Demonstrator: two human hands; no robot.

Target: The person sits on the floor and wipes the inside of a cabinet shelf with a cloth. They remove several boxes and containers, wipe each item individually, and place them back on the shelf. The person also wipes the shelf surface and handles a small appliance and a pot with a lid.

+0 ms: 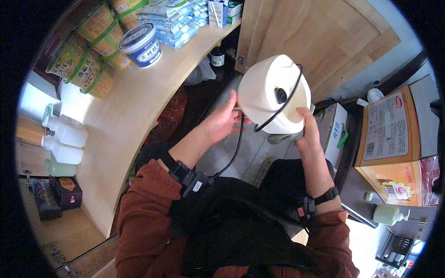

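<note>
Between both hands, in front of the body, is a white plastic appliance base point(257, 90) with a dark round socket or knob in a recess; exactly what it is I cannot tell. A black cable point(293, 93) loops across it. My right hand point(308, 130) grips its lower right edge, the thumb laid over the rim. At its left side is my left hand point(227, 120), fingers bent and thumb raised against the shell; a black cord point(240, 146) runs down past it to the wrist device. Something grey shows under the appliance, partly hidden by it.
On the curved wooden shelf point(139, 104) at left stand stacked instant-food tubs point(88, 71), a blue-white tub point(140, 45), packets point(177, 21) and white bottles point(69, 130). A wooden cabinet door point(313, 38) hangs at the top. Cardboard boxes point(389, 139) and a pump bottle point(386, 214) are at right.
</note>
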